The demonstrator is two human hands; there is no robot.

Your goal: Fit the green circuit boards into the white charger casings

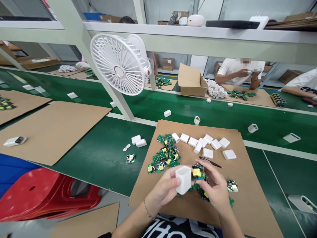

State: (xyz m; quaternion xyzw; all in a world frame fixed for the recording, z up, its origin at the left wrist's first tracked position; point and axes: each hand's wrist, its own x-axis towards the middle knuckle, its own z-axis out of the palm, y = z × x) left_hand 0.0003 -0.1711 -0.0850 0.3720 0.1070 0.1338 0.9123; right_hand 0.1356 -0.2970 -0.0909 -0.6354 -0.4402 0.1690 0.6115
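Note:
My left hand [165, 187] is closed around a white plastic charger housing [183, 180], its open end tilted up. Just to its right, my right hand [215, 185] grips a small green circuit board [198, 172] with a yellow block on it between thumb and fingers. Board and housing are side by side; whether they touch I cannot tell. More boards lie partly hidden beneath my hands. A heap of green circuit boards [166, 153] rests on the cardboard sheet [244, 198], with several white housings [207, 153] behind. Near my right fingers lies a pair of black tweezers [210, 162].
A white fan [120, 66] is mounted on the frame post. White housings [252, 128] stand along the green belt [223, 115] beyond the cardboard. A co-worker [239, 74] sits opposite with boards and white parts. A red stool [32, 195] is at left.

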